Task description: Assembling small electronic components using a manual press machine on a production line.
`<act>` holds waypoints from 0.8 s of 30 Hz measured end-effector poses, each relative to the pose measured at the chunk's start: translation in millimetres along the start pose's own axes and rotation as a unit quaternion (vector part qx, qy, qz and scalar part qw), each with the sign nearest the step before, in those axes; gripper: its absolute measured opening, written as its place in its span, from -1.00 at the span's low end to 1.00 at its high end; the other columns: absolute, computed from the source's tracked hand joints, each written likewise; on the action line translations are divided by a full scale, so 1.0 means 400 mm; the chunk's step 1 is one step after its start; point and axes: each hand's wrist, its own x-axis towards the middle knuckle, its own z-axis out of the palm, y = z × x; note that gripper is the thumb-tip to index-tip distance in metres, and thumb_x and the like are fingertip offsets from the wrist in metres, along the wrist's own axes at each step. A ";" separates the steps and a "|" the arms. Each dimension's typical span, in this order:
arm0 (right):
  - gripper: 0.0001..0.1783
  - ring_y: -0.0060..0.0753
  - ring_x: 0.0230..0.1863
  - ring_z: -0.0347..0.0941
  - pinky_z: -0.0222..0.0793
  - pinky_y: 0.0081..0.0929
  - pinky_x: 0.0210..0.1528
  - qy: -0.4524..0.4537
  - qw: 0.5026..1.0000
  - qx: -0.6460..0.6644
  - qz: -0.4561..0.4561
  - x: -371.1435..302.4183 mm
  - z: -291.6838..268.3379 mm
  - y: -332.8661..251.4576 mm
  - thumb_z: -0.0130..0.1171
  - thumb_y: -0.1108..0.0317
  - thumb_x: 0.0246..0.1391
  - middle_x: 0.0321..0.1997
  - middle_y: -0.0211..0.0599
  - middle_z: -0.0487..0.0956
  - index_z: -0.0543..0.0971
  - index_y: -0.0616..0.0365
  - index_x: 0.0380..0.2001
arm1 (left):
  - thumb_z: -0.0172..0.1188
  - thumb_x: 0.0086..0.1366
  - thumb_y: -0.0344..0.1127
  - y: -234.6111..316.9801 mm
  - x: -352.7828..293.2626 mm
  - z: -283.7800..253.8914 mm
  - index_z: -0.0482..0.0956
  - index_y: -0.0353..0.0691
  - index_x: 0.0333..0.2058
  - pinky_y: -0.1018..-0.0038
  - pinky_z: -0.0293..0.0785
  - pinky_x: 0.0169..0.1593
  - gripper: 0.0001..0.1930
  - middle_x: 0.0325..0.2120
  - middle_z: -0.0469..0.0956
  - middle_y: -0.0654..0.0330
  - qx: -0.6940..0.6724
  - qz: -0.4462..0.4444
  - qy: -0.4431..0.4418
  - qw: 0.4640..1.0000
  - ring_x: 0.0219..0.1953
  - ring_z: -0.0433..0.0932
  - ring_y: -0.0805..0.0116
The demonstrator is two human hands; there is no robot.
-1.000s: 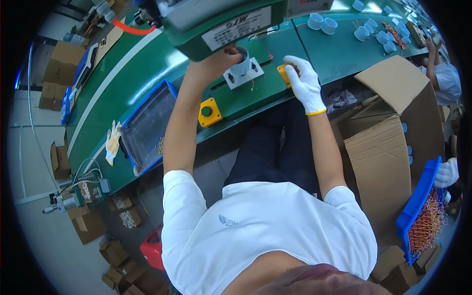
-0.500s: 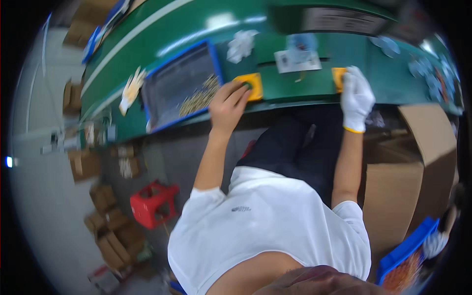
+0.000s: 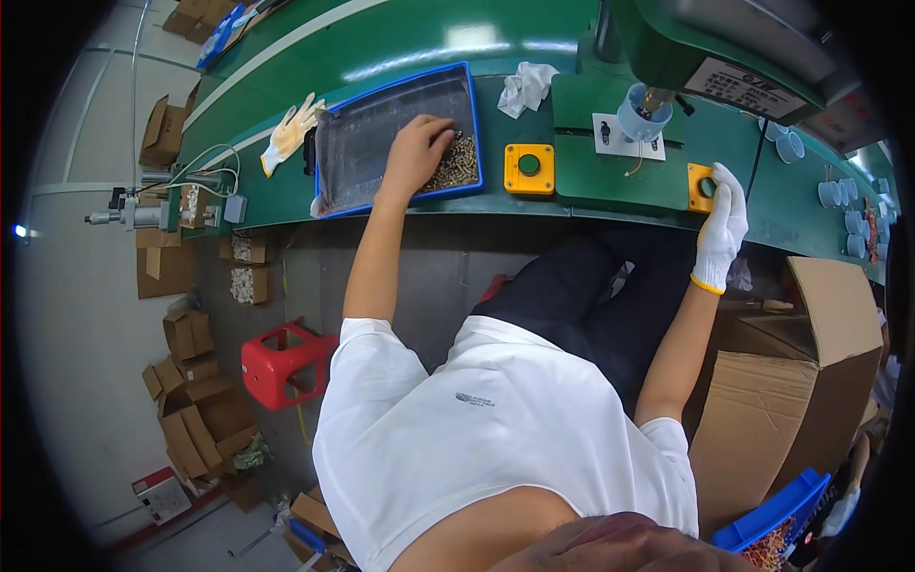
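My bare left hand (image 3: 417, 155) is over a blue-rimmed tray (image 3: 329, 212), beside a heap of small brass-coloured metal parts (image 3: 456, 164). Its fingers are half bent, with a gap at the thumb and nothing visible between them. My right hand (image 3: 722, 229), in a white glove with a yellow cuff, rests with fingers extended at the right yellow button box (image 3: 696, 195), partly covering it. A matching left button box (image 3: 529, 170) with a dark green button stands untouched. Between the boxes, a green press (image 3: 658, 57) stands over a translucent bluish cup (image 3: 640, 119) on a metal plate (image 3: 610, 145).
A crumpled white cloth (image 3: 526, 89) lies behind the left button box, and a spare glove (image 3: 291, 133) lies left of the tray. Several bluish cups (image 3: 831, 194) sit at far right. An open carton (image 3: 753, 410) stands by my right arm; a red stool (image 3: 286, 364) is on the floor.
My left hand has left the left button box and moved left over the metal parts in the tray. The gloved right hand stays at the right button box. The whole view has shifted.
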 end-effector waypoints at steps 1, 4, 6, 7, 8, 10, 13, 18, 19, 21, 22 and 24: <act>-0.70 -0.33 0.21 0.54 0.36 -0.38 0.37 0.005 1.000 -0.002 -0.002 0.003 -0.002 -0.003 0.07 0.33 0.49 0.18 -0.18 0.65 0.64 0.33 0.05 | 0.30 0.36 -0.34 0.003 0.010 0.007 0.75 -0.29 -0.16 0.25 0.58 -0.02 -0.82 -0.17 0.68 -0.01 -0.005 0.022 -0.013 1.000 -0.11 0.67 -0.06; -0.68 -0.31 0.17 0.56 0.40 -0.38 0.32 0.010 1.000 -0.015 -0.006 0.010 -0.025 -0.027 0.07 0.29 0.50 0.14 -0.15 0.67 0.65 0.31 0.06 | 0.28 0.35 -0.35 0.028 0.016 0.012 0.73 -0.29 -0.18 0.18 0.56 -0.03 -0.83 -0.20 0.64 -0.03 0.038 0.043 -0.048 0.997 -0.12 0.64 -0.12; -0.66 -0.30 0.12 0.58 0.44 -0.36 0.26 0.014 0.997 -0.081 -0.003 0.017 -0.031 -0.078 0.09 0.24 0.50 0.09 -0.14 0.68 0.66 0.29 0.04 | 0.23 0.35 -0.36 0.058 0.022 0.033 0.69 -0.28 -0.20 0.09 0.54 -0.06 -0.85 -0.23 0.60 -0.07 0.064 0.054 -0.090 0.992 -0.13 0.60 -0.19; -0.65 -0.28 0.08 0.60 0.48 -0.32 0.20 0.035 0.996 -0.053 0.057 -0.002 -0.005 -0.072 0.10 0.20 0.49 0.05 -0.13 0.69 0.68 0.26 0.02 | 0.20 0.34 -0.36 0.048 -0.008 0.020 0.67 -0.26 -0.20 0.04 0.52 -0.08 -0.86 -0.24 0.56 -0.09 0.075 0.050 -0.111 0.990 -0.13 0.57 -0.23; -0.70 -0.26 0.09 0.61 0.50 -0.31 0.19 0.030 0.997 -0.074 0.006 -0.003 -0.004 -0.019 0.15 0.24 0.44 0.05 -0.14 0.69 0.69 0.24 -0.02 | 0.21 0.32 -0.39 0.063 -0.025 0.015 0.65 -0.27 -0.21 0.04 0.51 -0.09 -0.87 -0.26 0.55 -0.09 0.039 0.018 -0.109 0.993 -0.15 0.57 -0.23; -0.80 -0.24 0.08 0.62 0.50 -0.32 0.20 0.008 0.998 -0.056 -0.027 0.000 0.020 -0.015 0.23 0.39 0.33 0.02 -0.13 0.69 0.69 0.22 -0.06 | 0.20 0.33 -0.44 0.025 -0.044 -0.005 0.62 -0.33 -0.20 0.06 0.49 -0.10 -0.88 -0.26 0.54 -0.10 0.017 0.010 -0.124 0.992 -0.16 0.56 -0.23; -0.80 -0.24 0.08 0.63 0.51 -0.34 0.19 0.043 0.999 -0.017 -0.011 -0.003 0.008 -0.018 0.22 0.40 0.32 0.03 -0.13 0.69 0.68 0.22 -0.06 | 0.23 0.29 -0.54 0.036 -0.030 -0.015 0.59 -0.38 -0.17 0.11 0.51 -0.08 -0.86 -0.26 0.56 -0.15 -0.002 0.027 -0.123 0.992 -0.18 0.58 -0.23; -0.82 -0.40 0.05 0.59 0.48 -0.43 0.17 0.019 1.000 -0.008 -0.003 -0.010 -0.008 -0.022 0.13 0.49 0.35 0.07 -0.19 0.68 0.65 0.24 -0.06 | 0.23 0.30 -0.53 0.057 -0.016 0.003 0.58 -0.40 -0.21 0.12 0.52 -0.10 -0.89 -0.28 0.59 -0.15 0.018 0.031 -0.122 0.992 -0.20 0.59 -0.22; -0.82 -0.40 0.05 0.59 0.49 -0.43 0.17 0.019 1.000 -0.008 0.000 -0.010 -0.011 -0.019 0.13 0.49 0.35 0.07 -0.19 0.68 0.65 0.24 -0.07 | 0.24 0.29 -0.53 0.065 -0.016 -0.001 0.59 -0.39 -0.21 0.10 0.51 -0.10 -0.89 -0.28 0.59 -0.15 0.014 0.019 -0.126 0.992 -0.20 0.59 -0.22; -0.82 -0.41 0.05 0.60 0.49 -0.43 0.16 0.022 1.000 -0.009 0.003 -0.004 -0.017 -0.021 0.14 0.48 0.35 0.06 -0.20 0.68 0.65 0.23 -0.07 | 0.24 0.28 -0.53 0.073 -0.019 -0.007 0.61 -0.37 -0.22 0.06 0.50 -0.10 -0.89 -0.28 0.60 -0.15 0.005 -0.004 -0.138 0.990 -0.20 0.59 -0.22; -0.82 -0.36 0.04 0.60 0.49 -0.41 0.17 0.018 1.000 -0.020 -0.001 -0.001 -0.019 -0.027 0.15 0.47 0.34 0.05 -0.19 0.69 0.65 0.23 -0.07 | 0.24 0.28 -0.53 0.068 -0.022 -0.008 0.61 -0.37 -0.22 0.06 0.50 -0.10 -0.89 -0.28 0.60 -0.15 0.005 0.000 -0.139 0.990 -0.20 0.59 -0.22; -0.82 -0.27 0.04 0.62 0.50 -0.36 0.17 0.011 0.999 -0.045 -0.004 -0.002 -0.022 -0.037 0.18 0.44 0.32 0.04 -0.18 0.69 0.65 0.22 -0.08 | 0.23 0.26 -0.58 0.055 -0.029 -0.011 0.63 -0.37 -0.19 0.10 0.52 -0.09 -0.86 -0.30 0.61 -0.13 -0.011 0.013 -0.134 0.991 -0.22 0.62 -0.16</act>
